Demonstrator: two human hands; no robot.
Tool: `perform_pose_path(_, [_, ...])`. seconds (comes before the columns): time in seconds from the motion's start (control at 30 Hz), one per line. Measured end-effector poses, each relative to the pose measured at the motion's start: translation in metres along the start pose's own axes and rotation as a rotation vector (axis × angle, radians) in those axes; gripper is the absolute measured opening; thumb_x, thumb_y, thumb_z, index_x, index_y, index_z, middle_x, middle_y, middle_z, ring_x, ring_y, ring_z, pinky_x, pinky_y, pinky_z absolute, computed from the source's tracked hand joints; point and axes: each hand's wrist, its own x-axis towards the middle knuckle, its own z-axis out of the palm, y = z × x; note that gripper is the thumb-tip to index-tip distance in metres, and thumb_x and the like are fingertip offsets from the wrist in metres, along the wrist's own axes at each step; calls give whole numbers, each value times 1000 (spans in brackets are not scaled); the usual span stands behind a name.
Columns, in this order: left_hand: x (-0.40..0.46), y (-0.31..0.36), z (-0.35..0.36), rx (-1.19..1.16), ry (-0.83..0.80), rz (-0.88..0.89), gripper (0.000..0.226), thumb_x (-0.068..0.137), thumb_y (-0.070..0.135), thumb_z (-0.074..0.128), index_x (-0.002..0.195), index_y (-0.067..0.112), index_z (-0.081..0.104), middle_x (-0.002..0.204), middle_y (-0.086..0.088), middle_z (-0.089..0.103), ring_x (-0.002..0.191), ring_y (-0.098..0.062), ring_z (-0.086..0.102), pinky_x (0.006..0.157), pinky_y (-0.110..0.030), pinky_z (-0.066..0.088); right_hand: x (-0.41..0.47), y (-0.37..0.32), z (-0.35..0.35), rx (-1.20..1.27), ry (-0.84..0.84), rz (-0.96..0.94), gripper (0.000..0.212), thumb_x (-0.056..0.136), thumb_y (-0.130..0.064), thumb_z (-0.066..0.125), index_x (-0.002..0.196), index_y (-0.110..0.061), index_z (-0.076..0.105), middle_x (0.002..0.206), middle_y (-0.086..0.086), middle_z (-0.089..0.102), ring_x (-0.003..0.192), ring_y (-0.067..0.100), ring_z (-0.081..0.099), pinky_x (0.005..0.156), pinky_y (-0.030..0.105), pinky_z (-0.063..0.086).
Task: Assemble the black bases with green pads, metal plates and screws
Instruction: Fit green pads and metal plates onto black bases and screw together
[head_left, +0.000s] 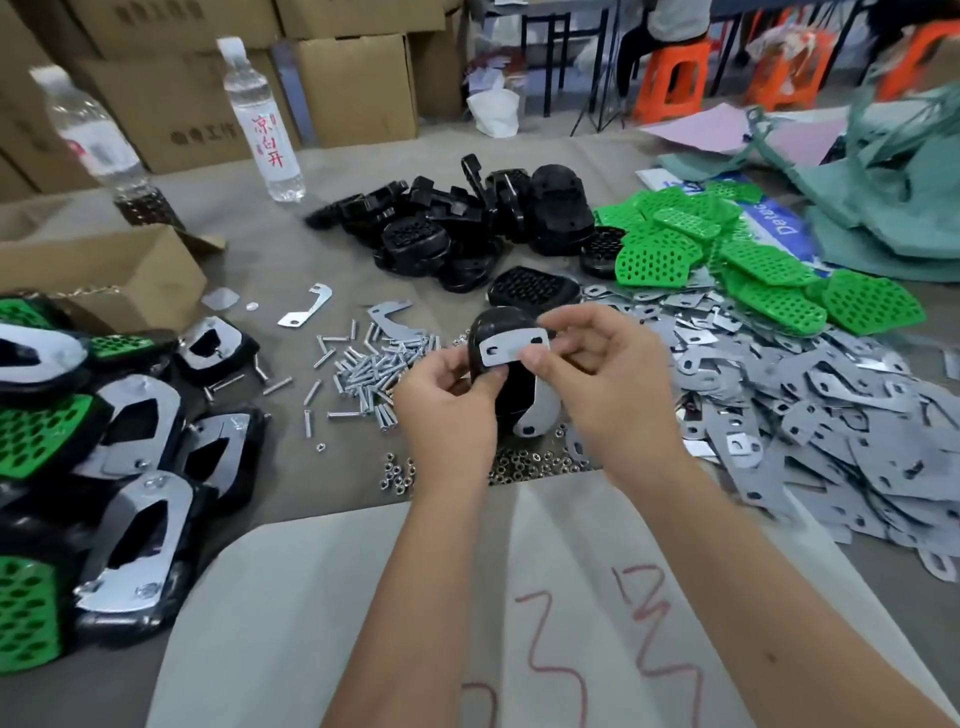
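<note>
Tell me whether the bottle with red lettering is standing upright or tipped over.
Upright. The bottle with red lettering stands on its base on the table, white cap at the top.

Lighting: bright, even, diffuse, from overhead; shadows soft and short beneath the hands (524, 395). Glare: white highlights on the plates (841, 415) at right and on the finished pieces (130, 467) at left, also on the bottle (262, 119). Focus: centre fairly sharp; screws (363, 369) legible. Blur: stools (675, 78) and boxes (337, 78) at the back soft, the left edge smeared. Distortion: wide-angle bowing towards edges; forearms stretched at bottom.
</note>
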Motion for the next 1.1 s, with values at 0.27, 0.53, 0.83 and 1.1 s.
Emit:
perform_pose_path(0.27, [-3,-1,3,4,-13,10,22,81,3,79,88,22,70,90,-3,77,89,-24,75,88,-53,61,0,15,-1,-90,115,121,25,73,-31,93,77,-22,70,68,-4,74,59,9,68,57,28,53])
perform_pose_path(0.53, [-6,1,3,-15,-107,13,18,75,15,71,91,18,66,94,-10,76,95,-33,73,91,-57,58,-5,13,-6,-173,107,191,34,73,-43,93,80,-19,69,67,-1,75,59,19,71,55,35,58])
perform_pose_path(0.83, [-2,1,-1,-153,-114,-71,19,90,-6,71,96,13,67,80,6,76,74,-6,71,61,-18,55,-5,17,-9,-83,32,265,36,73,-47,90,84,-18,71,70,4,75,52,16,59,50,32,48])
perform_pose_path(1.1, [-4,6,-10,7,-278,24,18,89,15,76,104,25,75,100,-5,78,99,-28,74,88,-45,61,-1,16,-11,163,-198,314,30,101,-35,66,93,-8,76,66,5,65,48,16,46,39,24,36])
